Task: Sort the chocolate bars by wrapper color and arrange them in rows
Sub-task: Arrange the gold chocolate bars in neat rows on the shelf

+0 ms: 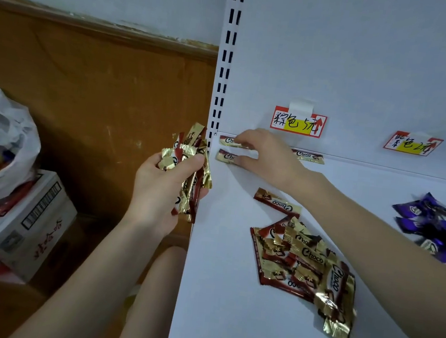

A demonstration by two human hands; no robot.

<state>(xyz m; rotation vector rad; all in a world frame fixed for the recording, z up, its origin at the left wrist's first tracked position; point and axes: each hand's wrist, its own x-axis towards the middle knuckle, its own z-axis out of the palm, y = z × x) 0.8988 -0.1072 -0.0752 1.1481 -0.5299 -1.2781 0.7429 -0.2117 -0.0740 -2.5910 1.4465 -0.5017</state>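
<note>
Left hand (159, 184): your fingers are curled tight round a bunch of brown-and-gold Choco bars (188, 170), just off the white shelf's (228, 320) left edge.
Corner bars (226, 156): two lie at the shelf's back left, one behind the other.
Right hand (267, 157): your fingers are spread and fairly straight, with the tips touching both corner bars.
Loose pile (305, 263): more brown-and-gold bars, mid-shelf.
Purple bars (436, 224): heaped far right.

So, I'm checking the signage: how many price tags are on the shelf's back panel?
2 price tags: one above the right hand; the other farther right, above the purple bars. Nothing seems to hide more.
</note>
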